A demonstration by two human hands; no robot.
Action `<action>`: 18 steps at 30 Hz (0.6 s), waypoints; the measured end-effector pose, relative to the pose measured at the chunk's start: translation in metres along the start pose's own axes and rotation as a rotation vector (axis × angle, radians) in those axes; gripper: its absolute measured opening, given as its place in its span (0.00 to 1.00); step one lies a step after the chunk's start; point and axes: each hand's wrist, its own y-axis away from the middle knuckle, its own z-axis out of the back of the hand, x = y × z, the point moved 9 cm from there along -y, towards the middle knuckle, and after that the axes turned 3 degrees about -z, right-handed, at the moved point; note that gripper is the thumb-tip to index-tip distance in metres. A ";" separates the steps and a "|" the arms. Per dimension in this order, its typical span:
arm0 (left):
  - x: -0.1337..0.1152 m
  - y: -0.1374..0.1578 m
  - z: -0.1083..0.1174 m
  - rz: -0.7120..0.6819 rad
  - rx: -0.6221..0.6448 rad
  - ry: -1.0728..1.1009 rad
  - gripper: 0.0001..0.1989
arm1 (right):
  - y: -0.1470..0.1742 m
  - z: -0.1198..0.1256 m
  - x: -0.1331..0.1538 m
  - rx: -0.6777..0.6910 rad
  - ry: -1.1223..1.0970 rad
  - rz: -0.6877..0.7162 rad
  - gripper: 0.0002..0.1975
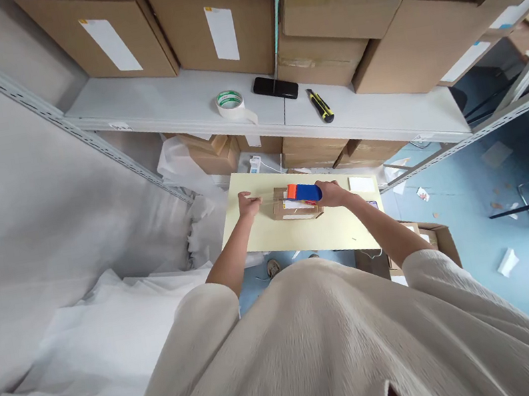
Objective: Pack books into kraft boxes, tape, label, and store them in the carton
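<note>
A small cardboard box [279,210] with a white label lies on the pale yellow table [276,238]. Above its top, my right hand [331,193] is closed around a blue and orange tape dispenser [306,191]. My left hand [248,205] is off the box's left side, its fingers pinched on the end of a clear strip of packing tape [267,197]. That strip runs from the fingers toward the box and dispenser; where it meets the box is too faint to tell.
On the grey shelf [152,102] stand a roll of masking tape [230,102], a black phone [275,87], a yellow and black utility knife [320,106] and several cartons [212,4]. White wrapping [126,315] lies at left. An open carton [447,245] is right of the table.
</note>
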 end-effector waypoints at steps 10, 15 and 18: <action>0.025 -0.023 -0.012 0.030 0.035 -0.003 0.32 | 0.001 0.000 0.008 0.010 0.068 -0.044 0.20; 0.038 -0.033 -0.018 0.075 0.061 -0.001 0.33 | 0.001 0.001 0.017 0.021 0.085 -0.058 0.19; 0.047 -0.033 -0.024 0.092 0.055 -0.019 0.30 | 0.001 0.002 0.019 0.018 0.104 -0.072 0.19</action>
